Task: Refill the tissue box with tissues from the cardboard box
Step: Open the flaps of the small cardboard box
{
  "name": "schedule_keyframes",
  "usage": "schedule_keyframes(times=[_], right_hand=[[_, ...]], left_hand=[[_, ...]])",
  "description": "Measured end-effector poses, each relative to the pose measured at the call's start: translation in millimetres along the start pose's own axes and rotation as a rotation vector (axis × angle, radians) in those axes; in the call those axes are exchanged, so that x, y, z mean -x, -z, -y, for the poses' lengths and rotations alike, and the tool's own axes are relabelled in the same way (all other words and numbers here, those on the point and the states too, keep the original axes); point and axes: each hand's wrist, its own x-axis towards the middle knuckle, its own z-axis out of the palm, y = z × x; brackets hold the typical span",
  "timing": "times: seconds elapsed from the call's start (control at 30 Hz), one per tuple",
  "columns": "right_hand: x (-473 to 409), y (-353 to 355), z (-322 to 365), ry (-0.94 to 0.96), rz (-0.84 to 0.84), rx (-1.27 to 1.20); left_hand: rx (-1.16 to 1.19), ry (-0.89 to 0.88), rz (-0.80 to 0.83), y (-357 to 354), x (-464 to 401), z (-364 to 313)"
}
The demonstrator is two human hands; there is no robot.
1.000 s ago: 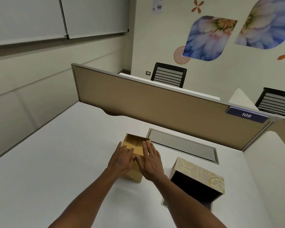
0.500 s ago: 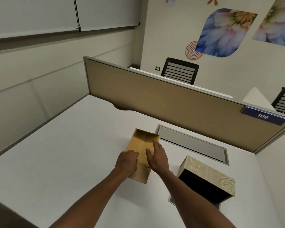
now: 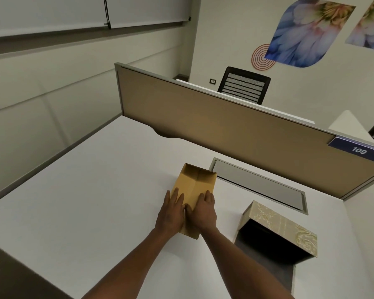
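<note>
Two hands lie flat on one cardboard box (image 3: 192, 190) in the middle of the white tabletop (image 3: 84, 190): left hand (image 3: 172, 212) and right hand (image 3: 203, 210), thumbs touching, fingers (image 3: 175, 196) extended and close together, pressing rather than gripping. One patterned tissue box (image 3: 283, 225) stands near, to the right, its dark open side facing the camera. Two black chairs (image 3: 244, 85) sit beyond one partition (image 3: 225, 130).

cardboard box (image 3: 194, 186): matt brown card | desk (image 3: 95, 190): smooth white

cardboard box (image 3: 193, 186): contents hidden | tissue box (image 3: 283, 231): interior dark
</note>
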Motion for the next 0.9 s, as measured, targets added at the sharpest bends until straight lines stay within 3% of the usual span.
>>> schedule_keyframes(times=[0.17, 0.53, 0.9], right_hand=[[7.3, -10.3, 4.6, -0.005, -0.008, -0.04], [48.0, -25.0, -1.6, 0.005, -0.039, 0.004], [66.5, -25.0, 1.4, -0.061, 0.026, 0.074]], left_hand=[[0.149, 0.039, -0.07, -9.0, 10.3, 4.3], [0.35, -0.046, -0.29, -37.2, 63.4, 21.2], [0.396, -0.056, -0.263, -30.5, 85.6, 22.7]])
